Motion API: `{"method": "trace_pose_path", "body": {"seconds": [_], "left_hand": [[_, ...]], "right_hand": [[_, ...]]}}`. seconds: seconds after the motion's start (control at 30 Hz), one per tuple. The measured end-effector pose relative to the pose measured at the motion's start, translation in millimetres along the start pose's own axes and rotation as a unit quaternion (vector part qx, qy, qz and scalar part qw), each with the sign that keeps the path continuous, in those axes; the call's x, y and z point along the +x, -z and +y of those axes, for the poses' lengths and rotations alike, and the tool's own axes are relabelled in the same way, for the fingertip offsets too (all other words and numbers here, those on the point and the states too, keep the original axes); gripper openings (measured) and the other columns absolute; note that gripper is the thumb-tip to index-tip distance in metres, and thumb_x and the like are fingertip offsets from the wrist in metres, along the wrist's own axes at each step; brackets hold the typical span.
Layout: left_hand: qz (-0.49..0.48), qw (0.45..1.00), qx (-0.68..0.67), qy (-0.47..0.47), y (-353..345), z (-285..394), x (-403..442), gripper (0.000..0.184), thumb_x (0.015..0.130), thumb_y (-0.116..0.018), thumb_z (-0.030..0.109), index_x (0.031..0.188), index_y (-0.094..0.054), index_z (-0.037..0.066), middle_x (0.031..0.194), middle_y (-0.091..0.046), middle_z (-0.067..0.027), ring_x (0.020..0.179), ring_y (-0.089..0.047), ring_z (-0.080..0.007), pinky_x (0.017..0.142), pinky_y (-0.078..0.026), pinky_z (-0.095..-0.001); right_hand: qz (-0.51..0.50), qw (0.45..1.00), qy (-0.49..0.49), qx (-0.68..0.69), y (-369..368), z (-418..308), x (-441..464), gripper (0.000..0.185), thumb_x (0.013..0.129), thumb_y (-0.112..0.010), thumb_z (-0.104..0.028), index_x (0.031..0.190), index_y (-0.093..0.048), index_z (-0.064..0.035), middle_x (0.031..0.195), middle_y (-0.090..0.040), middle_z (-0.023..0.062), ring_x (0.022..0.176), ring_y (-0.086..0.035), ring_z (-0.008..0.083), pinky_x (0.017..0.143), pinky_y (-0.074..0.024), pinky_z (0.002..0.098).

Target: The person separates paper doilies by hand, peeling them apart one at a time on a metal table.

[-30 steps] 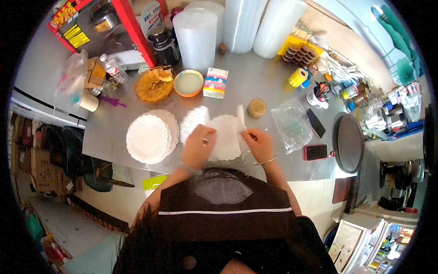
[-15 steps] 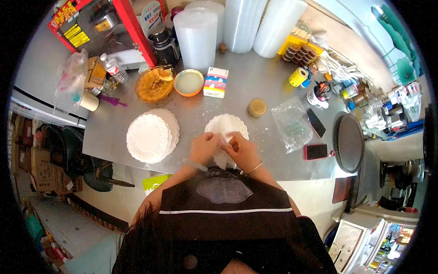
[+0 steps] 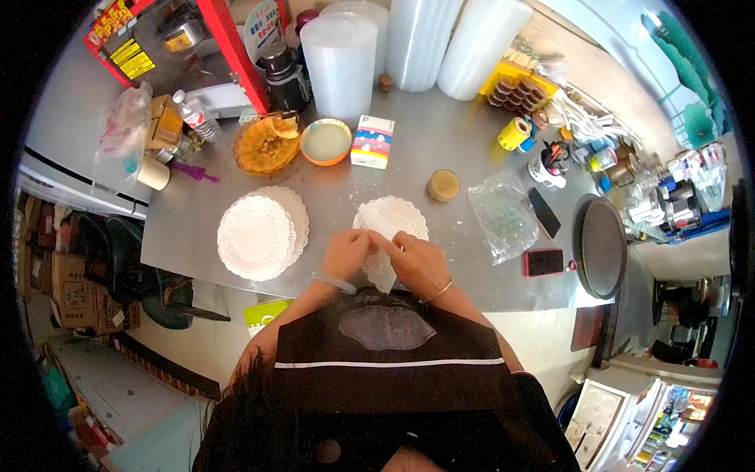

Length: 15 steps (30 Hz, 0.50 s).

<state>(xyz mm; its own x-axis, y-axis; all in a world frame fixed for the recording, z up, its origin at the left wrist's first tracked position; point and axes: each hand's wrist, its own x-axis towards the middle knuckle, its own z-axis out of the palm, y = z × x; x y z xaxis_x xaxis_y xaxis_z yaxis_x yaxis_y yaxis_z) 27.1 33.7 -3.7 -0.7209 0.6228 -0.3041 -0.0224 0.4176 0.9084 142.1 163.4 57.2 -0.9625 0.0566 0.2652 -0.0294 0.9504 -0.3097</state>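
My left hand and my right hand meet over the near side of a small pile of white lace-edged paper doilies. Both have their fingers pinched together, almost touching each other, on a white paper doily whose scalloped edge shows below and between them. Exactly how the fingertips grip the paper is hidden. Left of my hands lies a thicker stack of round white doilies.
Farther back stand an orange-rimmed bowl, a wicker basket with flatbread, a tissue box and a lidded cup. To the right lie a plastic bag, a phone and a round dark griddle.
The white paper that stood up folded between my hands is lower and flatter now. My fingers have come closer together, and my right hand has turned with its back upward.
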Motion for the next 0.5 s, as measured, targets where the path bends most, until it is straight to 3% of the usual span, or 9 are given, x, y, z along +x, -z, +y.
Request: {"method": "trace_pose_path", "body": {"seconds": [0.13, 0.23, 0.43, 0.5], "left_hand": [[-0.012, 1.0, -0.019, -0.013, -0.7, 2.1, -2.9, 0.031, 0.088, -0.047, 0.021, 0.076, -0.067, 0.001, 0.067, -0.063, -0.0046, 0.058, -0.054, -0.0126, 0.053, -0.042, -0.0275], [-0.007, 0.997, -0.068, 0.02, 0.1, 15.4, -8.1, 0.033, 0.085, -0.046, 0.021, 0.081, -0.069, -0.002, 0.072, -0.068, -0.0106, 0.067, -0.063, -0.0159, 0.064, -0.048, -0.0296], [-0.011, 0.994, -0.107, -0.001, -4.6, 12.5, -7.9, 0.032, 0.085, -0.046, 0.022, 0.083, -0.068, -0.002, 0.071, -0.067, -0.0108, 0.066, -0.062, -0.0159, 0.063, -0.048, -0.029], [-0.004, 0.998, -0.03, -0.048, -1.9, 23.9, -14.9, 0.033, 0.086, -0.047, 0.023, 0.082, -0.068, -0.001, 0.071, -0.066, -0.0123, 0.065, -0.062, -0.0172, 0.063, -0.048, -0.0299]], "right_hand": [[0.0, 1.0, 0.002, 0.0, 1.5, 3.1, 0.1, 0.047, 0.074, -0.056, -0.003, 0.118, -0.058, -0.021, 0.078, -0.051, 0.0025, 0.067, -0.057, 0.0212, 0.057, -0.049, 0.0332], [0.006, 1.0, 0.009, 0.004, 2.2, 5.2, -2.2, 0.046, 0.074, -0.057, -0.003, 0.116, -0.059, -0.0213, 0.083, -0.054, 0.0022, 0.07, -0.059, 0.0208, 0.06, -0.0494, 0.0332], [0.035, 0.998, 0.028, 0.032, 4.8, 6.1, -2.7, 0.033, 0.077, -0.057, -0.009, 0.109, -0.058, -0.0133, 0.091, -0.056, 0.0065, 0.077, -0.061, 0.0234, 0.062, -0.0505, 0.036], [0.045, 0.998, 0.009, 0.049, 1.6, 6.5, -2.2, 0.028, 0.076, -0.058, -0.007, 0.103, -0.059, -0.0109, 0.09, -0.057, 0.0062, 0.076, -0.061, 0.0242, 0.062, -0.0506, 0.0357]]}}
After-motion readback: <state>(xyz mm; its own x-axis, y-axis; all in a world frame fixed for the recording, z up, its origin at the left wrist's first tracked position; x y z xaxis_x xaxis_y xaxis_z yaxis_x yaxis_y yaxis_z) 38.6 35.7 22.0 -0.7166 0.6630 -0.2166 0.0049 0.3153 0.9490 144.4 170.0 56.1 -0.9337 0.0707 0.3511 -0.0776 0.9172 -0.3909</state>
